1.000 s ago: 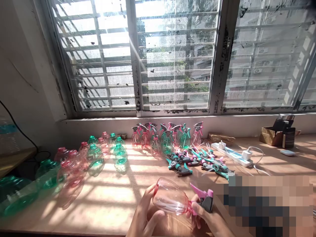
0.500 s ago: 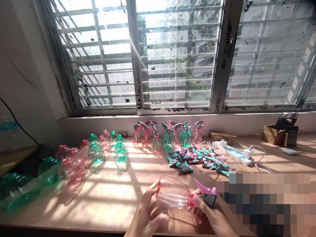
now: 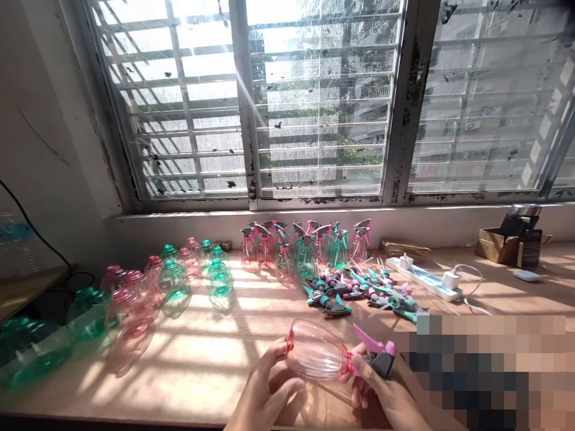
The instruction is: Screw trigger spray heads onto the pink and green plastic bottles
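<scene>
A clear pink spray bottle [image 3: 317,353] lies sideways in the air between my hands, its base to the left. My right hand [image 3: 372,383] is closed around its neck, just below the pink and grey trigger head [image 3: 381,359]. At the other end, my left hand [image 3: 269,383] curves its fingers around the base, with the thumb close to the bottle's lower side. Beyond my hands lies a pile of loose trigger heads [image 3: 330,293] in teal, pink and grey, some with thin tubes.
Open-necked pink and green bottles [image 3: 173,278] stand at the left. Several bottles with trigger heads [image 3: 284,260] are grouped below the window. To the right are a white power strip [image 3: 424,278] with plugs, a cardboard box [image 3: 494,244] and a small white object [image 3: 527,276].
My left thumb has risen closer to the bottle, and the left fingers have shifted slightly at its base. My right hand keeps its grip at the neck.
</scene>
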Available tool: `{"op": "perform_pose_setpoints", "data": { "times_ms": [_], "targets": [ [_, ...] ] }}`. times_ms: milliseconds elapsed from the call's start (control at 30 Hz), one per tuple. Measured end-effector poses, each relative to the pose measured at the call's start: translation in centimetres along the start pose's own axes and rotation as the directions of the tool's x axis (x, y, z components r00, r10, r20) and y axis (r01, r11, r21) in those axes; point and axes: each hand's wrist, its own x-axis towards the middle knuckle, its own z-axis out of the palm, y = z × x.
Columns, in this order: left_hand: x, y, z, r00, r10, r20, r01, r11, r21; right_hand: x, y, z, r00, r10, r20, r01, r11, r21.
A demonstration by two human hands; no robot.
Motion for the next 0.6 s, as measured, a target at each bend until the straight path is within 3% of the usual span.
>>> {"op": "perform_pose_setpoints", "data": {
  "times_ms": [233, 333, 500, 600],
  "targets": [
    [0.3, 0.2, -0.7, 1.000, -0.004, -0.008, 0.006, 0.976, 0.218, -1.0, -0.4, -0.6, 0.995, 0.049, 0.084, -0.040, 0.994, -0.102],
    [0.6, -0.2, -0.9, 1.000, -0.027, 0.003, 0.026, 0.978, 0.205, -0.9, -0.5, -0.4, 0.995, 0.044, 0.093, -0.036, 0.995, -0.091],
    [0.6, -0.8, -0.9, 0.987, 0.080, 0.136, -0.097, 0.987, 0.124, 0.1, -0.1, -0.1, 0.999, 0.035, 0.026, -0.035, 0.999, 0.004],
    [0.4, -1.2, -0.9, 0.985, 0.080, 0.151, -0.105, 0.981, 0.166, -0.3, -0.7, 0.1, 0.999, 0.000, 0.037, -0.002, 0.998, 0.055]
  ]
}}
